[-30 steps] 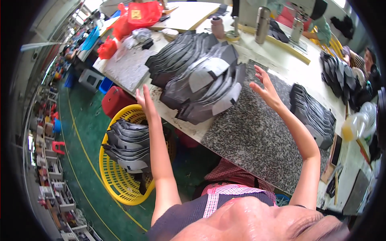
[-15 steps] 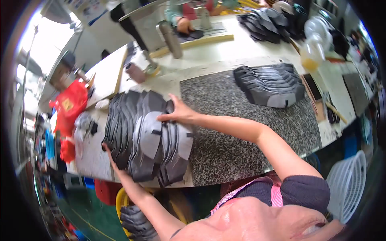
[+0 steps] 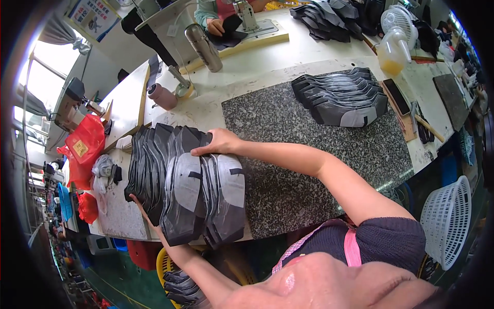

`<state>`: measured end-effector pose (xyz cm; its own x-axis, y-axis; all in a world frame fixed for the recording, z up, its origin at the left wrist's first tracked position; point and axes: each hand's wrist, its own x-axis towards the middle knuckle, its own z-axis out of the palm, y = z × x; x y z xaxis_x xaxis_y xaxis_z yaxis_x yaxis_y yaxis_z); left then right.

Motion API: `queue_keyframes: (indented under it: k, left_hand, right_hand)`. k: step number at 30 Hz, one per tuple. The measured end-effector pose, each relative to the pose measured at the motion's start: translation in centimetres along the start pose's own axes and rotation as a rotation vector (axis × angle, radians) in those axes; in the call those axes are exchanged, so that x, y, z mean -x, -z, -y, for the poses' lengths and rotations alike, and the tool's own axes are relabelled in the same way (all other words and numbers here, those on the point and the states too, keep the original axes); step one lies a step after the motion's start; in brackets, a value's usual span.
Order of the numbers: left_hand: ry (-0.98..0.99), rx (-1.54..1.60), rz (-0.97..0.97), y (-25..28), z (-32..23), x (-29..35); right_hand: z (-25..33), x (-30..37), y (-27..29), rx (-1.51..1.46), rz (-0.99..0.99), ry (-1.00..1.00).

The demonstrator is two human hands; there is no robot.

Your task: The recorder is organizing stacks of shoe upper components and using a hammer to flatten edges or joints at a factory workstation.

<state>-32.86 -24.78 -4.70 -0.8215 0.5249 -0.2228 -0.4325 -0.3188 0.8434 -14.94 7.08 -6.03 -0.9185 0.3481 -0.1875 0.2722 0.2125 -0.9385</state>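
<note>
A row of overlapping dark grey fabric pieces, shaped like shoe-upper parts, lies at the left of the worktable. Light grey curved panels with small black tabs show on the nearest ones. From its right far side my right hand grips the row, thumb across the top and fingers partly hidden behind. My left hand is pressed to the row's near left edge, most of its fingers hidden under the pieces. A second fanned stack of the same pieces rests apart on the speckled stone slab.
Behind stand a steel flask, a pink bottle and a sewing machine with another person's hand beside it. A phone and a plastic bottle lie right. Below are baskets; left, red bags.
The view has shifted a little. Pieces at the row's right end now stand more evenly lined up. My right hand stays at its far side, my left at its near left edge.
</note>
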Motion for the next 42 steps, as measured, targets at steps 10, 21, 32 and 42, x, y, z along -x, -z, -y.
queue_keyframes:
  k: [10, 21, 32, 42]
  left_hand:
    - [-0.199, 0.056, 0.007, -1.2, 2.6, -3.1]
    - [-0.500, 0.204, 0.033, -3.7, 1.5, -1.7]
    - [-0.515, 0.119, 0.262, -22.3, 0.9, 1.9]
    - [0.340, 0.431, 0.924, -35.1, 12.7, 3.3]
  right_hand:
    - [-3.4, 0.3, -0.1, -0.502, -0.222, 0.141]
    - [1.5, 12.1, 2.2, -0.578, -0.380, 0.164]
    - [1.6, 25.3, 8.8, -0.690, -0.700, 0.388]
    - [-0.1, 35.0, 14.2, -0.605, -1.062, 0.474]
